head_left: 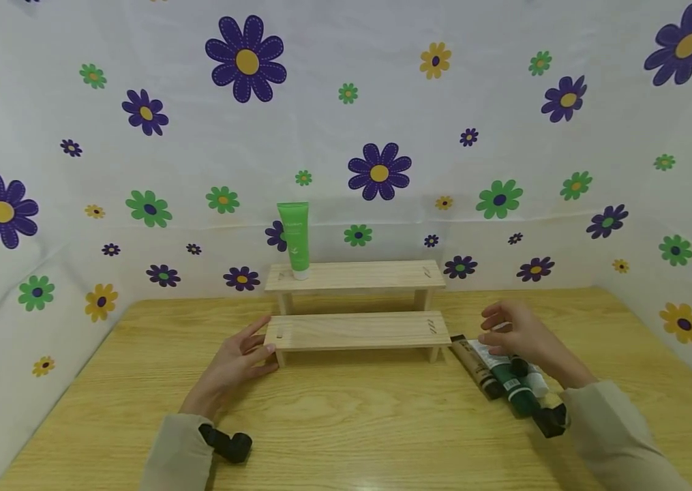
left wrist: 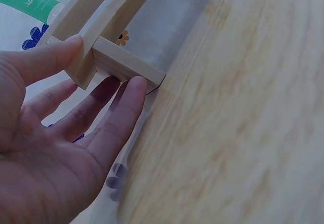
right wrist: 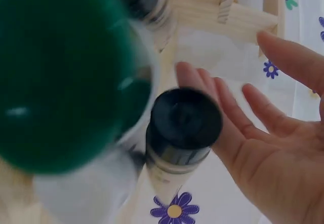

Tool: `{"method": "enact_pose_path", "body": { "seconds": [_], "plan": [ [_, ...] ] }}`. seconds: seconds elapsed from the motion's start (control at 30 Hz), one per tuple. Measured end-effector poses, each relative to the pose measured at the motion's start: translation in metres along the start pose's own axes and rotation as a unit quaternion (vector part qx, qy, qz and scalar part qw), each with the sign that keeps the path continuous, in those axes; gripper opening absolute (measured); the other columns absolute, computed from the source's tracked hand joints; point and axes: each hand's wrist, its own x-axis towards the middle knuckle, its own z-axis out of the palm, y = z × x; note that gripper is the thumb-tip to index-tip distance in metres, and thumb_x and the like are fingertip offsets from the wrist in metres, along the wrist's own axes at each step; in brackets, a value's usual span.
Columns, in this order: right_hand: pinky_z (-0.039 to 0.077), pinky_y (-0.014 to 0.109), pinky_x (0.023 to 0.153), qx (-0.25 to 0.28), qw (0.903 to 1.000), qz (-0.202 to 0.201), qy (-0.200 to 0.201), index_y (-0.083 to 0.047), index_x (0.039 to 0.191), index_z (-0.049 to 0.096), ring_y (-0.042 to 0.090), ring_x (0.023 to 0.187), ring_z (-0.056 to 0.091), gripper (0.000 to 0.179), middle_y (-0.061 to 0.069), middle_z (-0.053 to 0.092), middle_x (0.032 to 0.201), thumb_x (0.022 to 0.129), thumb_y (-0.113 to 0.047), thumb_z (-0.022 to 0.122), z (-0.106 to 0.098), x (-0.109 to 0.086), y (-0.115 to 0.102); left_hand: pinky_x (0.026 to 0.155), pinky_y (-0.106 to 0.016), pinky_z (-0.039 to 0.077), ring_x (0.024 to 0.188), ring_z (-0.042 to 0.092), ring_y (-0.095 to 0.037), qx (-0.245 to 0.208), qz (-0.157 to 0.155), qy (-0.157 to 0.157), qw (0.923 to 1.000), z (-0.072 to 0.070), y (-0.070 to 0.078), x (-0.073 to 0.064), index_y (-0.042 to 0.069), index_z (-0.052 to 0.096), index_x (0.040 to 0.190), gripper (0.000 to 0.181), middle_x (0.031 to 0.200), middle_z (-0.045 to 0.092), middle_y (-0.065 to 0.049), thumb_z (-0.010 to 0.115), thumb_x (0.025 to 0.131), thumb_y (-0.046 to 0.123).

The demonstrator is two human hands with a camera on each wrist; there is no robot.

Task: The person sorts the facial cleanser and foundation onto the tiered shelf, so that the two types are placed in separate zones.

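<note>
A two-step wooden shelf [head_left: 358, 331] stands on the table. At its left end my left hand [head_left: 236, 365] holds the lower step. In the left wrist view the thumb [left wrist: 61, 57] lies on the plank's end and other fingers [left wrist: 129, 102] touch the leg [left wrist: 126, 62]. A green squeeze tube [head_left: 295, 239] stands cap-down on the upper step's left end. My right hand [head_left: 520, 337] hovers with parted fingers above several lying tubes, holding nothing. Among them are a brown tube [head_left: 474, 365], a dark green tube [head_left: 514, 389] and a black-capped tube [right wrist: 185, 122].
A white cap [head_left: 537, 383] shows beside the dark green tube, partly under the right hand. Flower-printed white cloth [head_left: 321, 123] walls the wooden table [head_left: 346, 423] at the back and both sides. Black camera mounts [head_left: 229, 444] sit on both wrists.
</note>
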Motion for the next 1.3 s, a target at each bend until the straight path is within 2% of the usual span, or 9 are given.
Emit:
{"method": "enact_pose_path", "body": {
  "seconds": [0.13,0.37,0.57,0.7,0.87,0.97,1.1,1.17,1.3],
  "plan": [
    [0.062,0.041,0.076,-0.007,0.9995,0.025,-0.018,0.021,0.132,0.036,0.038,0.099,0.063,0.047,0.039,0.049,0.121,0.099,-0.001,0.062,-0.007,-0.004,0.005,0.097,-0.042,0.055,0.132,0.046,-0.045,-0.002,0.000,0.001,1.0000,-0.001,0.002,0.000,0.009,0.019,0.163,0.067,0.151,0.034,-0.035,0.052,0.105,-0.001],
    [0.062,0.044,0.079,-0.048,0.9976,0.050,-0.003,0.020,0.132,0.037,0.037,0.100,0.062,0.049,0.038,0.052,0.120,0.099,-0.004,0.063,-0.022,-0.006,0.009,0.097,-0.042,0.055,0.132,0.046,-0.045,-0.001,0.001,0.000,1.0000,-0.002,0.002,0.000,0.010,0.019,0.163,0.068,0.152,0.033,-0.035,0.052,0.105,0.000],
    [0.062,0.042,0.079,-0.065,0.9972,0.036,-0.006,0.022,0.130,0.040,0.039,0.101,0.063,0.045,0.043,0.052,0.122,0.097,0.000,0.062,-0.031,-0.008,0.014,0.097,-0.042,0.055,0.132,0.046,-0.043,0.001,-0.002,-0.005,1.0000,-0.003,0.001,0.000,0.010,0.018,0.163,0.068,0.152,0.032,-0.035,0.052,0.105,0.000],
    [0.061,0.046,0.082,-0.086,0.9959,0.025,-0.012,0.021,0.125,0.046,0.046,0.105,0.061,0.041,0.043,0.053,0.123,0.093,0.002,0.064,-0.035,-0.009,0.018,0.097,-0.041,0.055,0.133,0.046,-0.044,0.001,-0.003,-0.004,1.0000,-0.005,0.000,-0.001,0.010,0.017,0.164,0.068,0.153,0.032,-0.035,0.051,0.105,0.001],
    [0.055,0.060,0.085,-0.177,0.9840,0.014,0.009,0.018,0.110,0.057,0.052,0.103,0.058,0.032,0.038,0.060,0.110,0.085,0.004,0.072,-0.038,-0.007,0.025,0.096,-0.040,0.055,0.133,0.044,-0.046,0.003,-0.005,-0.003,1.0000,-0.005,0.000,-0.003,0.011,0.018,0.164,0.068,0.153,0.031,-0.035,0.052,0.105,0.002],
    [0.056,0.056,0.078,-0.215,0.9755,0.037,0.029,0.018,0.106,0.057,0.049,0.095,0.060,0.031,0.036,0.062,0.102,0.085,0.002,0.072,-0.041,-0.006,0.031,0.095,-0.039,0.056,0.134,0.044,-0.047,0.004,-0.006,-0.002,1.0000,-0.005,-0.001,-0.003,0.010,0.017,0.163,0.068,0.153,0.031,-0.036,0.052,0.105,0.001],
    [0.057,0.044,0.065,-0.212,0.9718,0.090,0.051,0.020,0.111,0.052,0.039,0.083,0.062,0.037,0.038,0.060,0.102,0.088,-0.003,0.068,-0.046,-0.009,0.039,0.095,-0.038,0.056,0.134,0.044,-0.046,0.005,-0.007,0.000,1.0000,-0.004,0.000,-0.003,0.009,0.017,0.163,0.068,0.153,0.031,-0.035,0.052,0.105,0.001],
    [0.056,0.043,0.064,-0.214,0.9690,0.105,0.066,0.020,0.113,0.051,0.038,0.082,0.062,0.038,0.039,0.060,0.104,0.090,-0.005,0.067,-0.048,-0.010,0.043,0.095,-0.039,0.056,0.134,0.043,-0.047,0.006,-0.006,-0.001,1.0000,-0.004,0.000,-0.003,0.009,0.017,0.163,0.068,0.153,0.031,-0.035,0.051,0.105,0.000],
    [0.059,0.042,0.063,-0.162,0.9765,0.110,0.089,0.022,0.117,0.048,0.030,0.075,0.065,0.037,0.040,0.058,0.106,0.095,-0.004,0.063,-0.052,-0.012,0.047,0.096,-0.040,0.055,0.135,0.042,-0.047,0.006,-0.004,-0.004,1.0000,-0.003,0.001,-0.003,0.008,0.017,0.163,0.067,0.153,0.030,-0.036,0.051,0.105,0.000]
  ]
}}
